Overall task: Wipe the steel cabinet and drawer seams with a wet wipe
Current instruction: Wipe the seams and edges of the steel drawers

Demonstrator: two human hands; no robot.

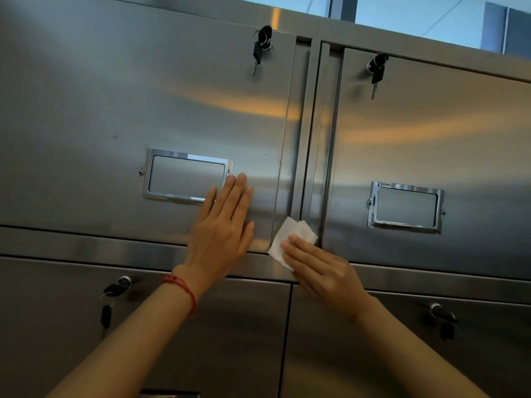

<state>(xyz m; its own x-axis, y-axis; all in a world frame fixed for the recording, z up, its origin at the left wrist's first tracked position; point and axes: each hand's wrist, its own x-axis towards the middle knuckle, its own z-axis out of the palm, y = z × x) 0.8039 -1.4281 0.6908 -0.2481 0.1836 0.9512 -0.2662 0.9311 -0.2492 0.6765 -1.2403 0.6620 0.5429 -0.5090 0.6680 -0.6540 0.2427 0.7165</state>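
Steel cabinet, wipe at the middle seam.
White wipe lies folded under the right hand's straight fingertips, pressed to the foot of the seam between two drawers. Left hand rests flat, fingers straight, just left of it, covering a corner of the label frame. Both frames hold no readable writing. Keys hang above.

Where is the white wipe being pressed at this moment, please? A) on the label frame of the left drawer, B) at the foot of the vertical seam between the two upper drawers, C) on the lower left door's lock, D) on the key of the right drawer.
B: the right hand presses the wet wipe against the bottom of the vertical seam, while the left hand lies flat on the left drawer.
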